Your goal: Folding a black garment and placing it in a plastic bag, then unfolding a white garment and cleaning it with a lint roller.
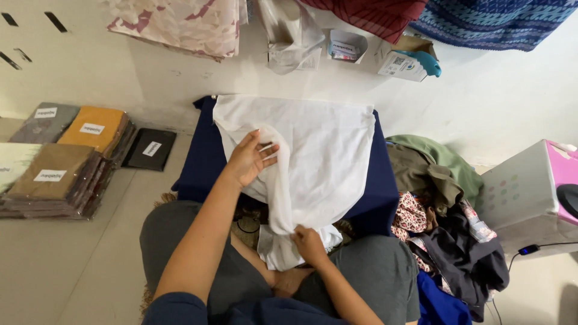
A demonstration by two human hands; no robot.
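A thin white cloth lies spread over a low table covered in dark blue fabric, with one end hanging down toward my lap. My left hand rests on the cloth's left part, fingers curled around a fold of it. My right hand pinches the hanging lower end near the table's front edge. I sit on the floor in grey trousers, knees either side of the table.
Stacks of packaged folded fabrics in brown, orange and grey sit at left, beside a black packet. A heap of mixed clothes lies at right, next to a white and pink box. Small boxes and hanging cloths line the wall.
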